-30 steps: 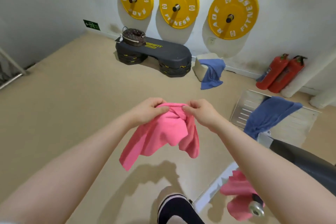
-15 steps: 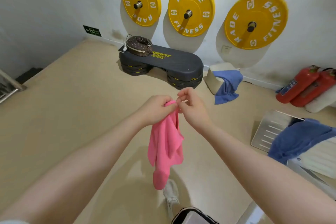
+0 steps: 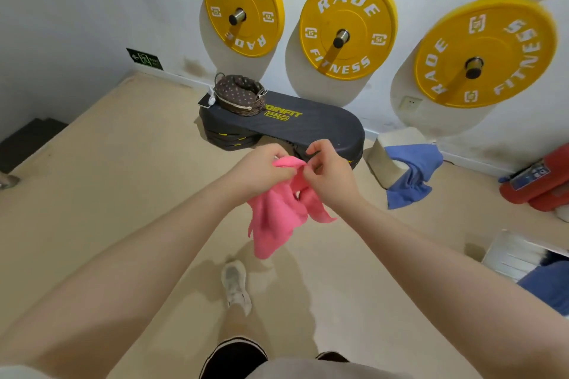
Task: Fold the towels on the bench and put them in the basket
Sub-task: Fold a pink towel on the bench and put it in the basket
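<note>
Head view: both hands together, left hand (image 3: 261, 171) and right hand (image 3: 331, 177) pinching pink towel (image 3: 277, 218)
Plates (image 3: 348, 28), 12 o'clock: "RADE FITNESS"
Step platform (image 3: 308, 129): "JOINFIT PRO", basket (image 3: 238, 95) on it

The left hand (image 3: 261, 171) and the right hand (image 3: 328, 177) cover the top edge of the pink towel (image 3: 277, 218), so the grip there is hidden. At 4 o'clock, a blue towel (image 3: 551, 283) is cut by the right edge. The inside of the basket (image 3: 238, 95) at 12 o'clock cannot be seen.
</note>
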A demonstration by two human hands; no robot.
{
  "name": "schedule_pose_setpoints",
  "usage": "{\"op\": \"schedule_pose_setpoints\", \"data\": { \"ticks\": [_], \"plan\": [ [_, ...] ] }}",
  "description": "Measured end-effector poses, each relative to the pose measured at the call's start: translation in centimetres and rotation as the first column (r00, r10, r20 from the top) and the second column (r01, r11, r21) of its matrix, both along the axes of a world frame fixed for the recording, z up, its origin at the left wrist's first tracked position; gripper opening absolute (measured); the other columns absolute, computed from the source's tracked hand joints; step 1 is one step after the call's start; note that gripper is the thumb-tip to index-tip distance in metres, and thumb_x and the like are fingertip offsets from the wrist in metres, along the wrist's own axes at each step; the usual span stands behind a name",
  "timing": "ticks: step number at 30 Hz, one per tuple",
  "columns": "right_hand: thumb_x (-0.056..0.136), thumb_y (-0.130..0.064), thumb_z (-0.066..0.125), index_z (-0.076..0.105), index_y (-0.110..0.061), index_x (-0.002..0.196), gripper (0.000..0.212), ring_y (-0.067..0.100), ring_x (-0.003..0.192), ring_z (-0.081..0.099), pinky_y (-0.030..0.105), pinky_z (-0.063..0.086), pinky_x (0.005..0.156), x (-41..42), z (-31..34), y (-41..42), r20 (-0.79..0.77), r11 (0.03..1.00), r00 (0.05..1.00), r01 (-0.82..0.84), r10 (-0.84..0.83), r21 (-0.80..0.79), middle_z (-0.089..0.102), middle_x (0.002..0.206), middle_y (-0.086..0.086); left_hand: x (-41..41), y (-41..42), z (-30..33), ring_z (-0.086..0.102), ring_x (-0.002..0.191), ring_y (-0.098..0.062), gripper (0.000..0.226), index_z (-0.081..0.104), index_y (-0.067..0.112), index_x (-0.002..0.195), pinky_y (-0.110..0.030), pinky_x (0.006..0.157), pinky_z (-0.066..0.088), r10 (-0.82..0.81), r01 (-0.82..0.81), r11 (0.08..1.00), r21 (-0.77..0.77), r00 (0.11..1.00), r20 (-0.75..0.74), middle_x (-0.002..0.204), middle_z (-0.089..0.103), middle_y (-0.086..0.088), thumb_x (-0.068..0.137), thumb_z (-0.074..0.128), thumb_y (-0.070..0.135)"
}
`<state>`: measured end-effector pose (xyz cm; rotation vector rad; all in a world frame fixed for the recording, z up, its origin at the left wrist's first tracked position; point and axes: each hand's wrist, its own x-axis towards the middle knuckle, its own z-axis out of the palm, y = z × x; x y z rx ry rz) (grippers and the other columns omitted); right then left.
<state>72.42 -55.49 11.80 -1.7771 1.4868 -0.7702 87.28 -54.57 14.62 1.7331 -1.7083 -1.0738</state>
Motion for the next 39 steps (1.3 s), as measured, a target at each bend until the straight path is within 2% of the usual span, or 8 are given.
{"op": "schedule_pose_setpoints", "data": {
  "ticks": [6,12,17,24,32,35,37,39],
  "plan": [
    [0.086,-0.01,0.051,0.056,-0.014,0.083,0.007,0.012,0.073,0.051,0.023,0.032,0.061,7.6,-1.4,-12.5,-0.014,0.973,0.975,0.224,-0.223,0.056,0.056,0.073,-0.007,8.1,-13.1,-0.3,0.05,0.078,-0.011,0.015,0.057,0.018,0.094,-0.021,0.063,0.037,-0.054,0.057,0.996,-0.066,0.998,0.042,0.077,0.051,0.015,0.081,0.055,0.01],
    [0.091,-0.008,0.037,0.054,-0.014,0.105,0.022,0.022,0.07,0.05,0.032,0.037,0.064,13.5,-0.1,-20.9,-0.126,0.976,0.968,0.212,-0.215,-0.039,0.05,0.063,-0.006,14.5,-24.3,-1.5,0.057,0.087,-0.019,0.022,0.065,0.014,0.1,-0.026,0.068,0.036,-0.188,0.203,0.977,-0.07,0.966,0.179,0.093,0.067,0.0,0.082,0.053,0.009],
    [0.089,-0.007,0.039,0.055,-0.026,0.075,0.028,0.02,0.071,0.05,0.041,0.05,0.068,14.0,-1.5,-28.8,0.23,0.896,0.879,0.358,-0.419,0.265,0.052,0.068,-0.006,16.2,-31.5,-4.7,0.058,0.095,-0.024,0.029,0.062,0.021,0.108,-0.034,0.082,0.046,-0.17,0.18,0.983,-0.042,0.971,0.17,0.105,0.067,-0.004,0.085,0.048,0.009],
    [0.094,-0.01,0.038,0.05,-0.024,0.078,0.025,0.008,0.07,0.045,0.025,0.038,0.063,12.3,-5.6,-39.9,0.169,0.852,0.856,0.425,-0.488,0.305,0.051,0.075,-0.009,17.0,-44.8,-8.1,0.051,0.103,-0.035,0.023,0.057,0.001,0.1,-0.035,0.083,0.034,0.004,0.036,0.988,-0.15,0.966,0.258,0.109,0.058,-0.019,0.086,0.039,-0.004],
    [0.089,-0.014,0.059,0.058,-0.017,0.07,0.02,0.007,0.065,0.047,0.013,0.039,0.06,7.0,-8.1,-54.6,0.217,0.834,0.92,0.173,-0.327,0.525,0.055,0.07,-0.005,13.9,-60.3,-12.4,0.052,0.092,-0.022,0.03,0.058,0.011,0.105,-0.025,0.073,0.041,0.224,-0.214,0.973,0.09,0.967,-0.122,0.102,0.058,-0.008,0.089,0.036,-0.003],
    [0.084,-0.02,0.065,0.059,-0.013,0.074,0.013,0.02,0.071,0.051,0.029,0.04,0.067,5.0,-10.4,-59.9,-0.156,0.814,0.987,0.072,0.023,0.576,0.057,0.074,0.003,13.2,-65.2,-13.8,0.052,0.09,-0.014,0.03,0.059,0.002,0.112,-0.009,0.068,0.041,0.219,-0.203,0.973,0.111,0.961,-0.167,0.101,0.058,-0.005,0.091,0.039,-0.005],
    [0.087,-0.024,0.058,0.05,-0.012,0.062,0.029,0.026,0.071,0.047,0.029,0.034,0.064,4.4,-12.9,-62.7,-0.474,0.859,0.865,0.108,0.168,0.5,0.051,0.065,0.004,13.0,-67.9,-15.6,0.052,0.075,-0.014,0.026,0.06,0.001,0.106,-0.008,0.059,0.04,0.167,-0.154,0.982,0.114,0.979,-0.12,0.086,0.059,-0.004,0.09,0.04,-0.003],
    [0.093,-0.022,0.049,0.055,-0.012,0.068,0.028,0.026,0.073,0.046,0.028,0.034,0.066,4.1,-15.5,-64.5,-0.551,0.856,0.818,0.159,0.164,0.492,0.058,0.074,0.009,13.4,-70.2,-18.0,0.05,0.074,-0.019,0.026,0.061,0.001,0.102,-0.021,0.061,0.04,0.125,-0.128,0.985,0.119,0.992,0.032,0.084,0.059,-0.009,0.089,0.039,0.002]
  ]
}}
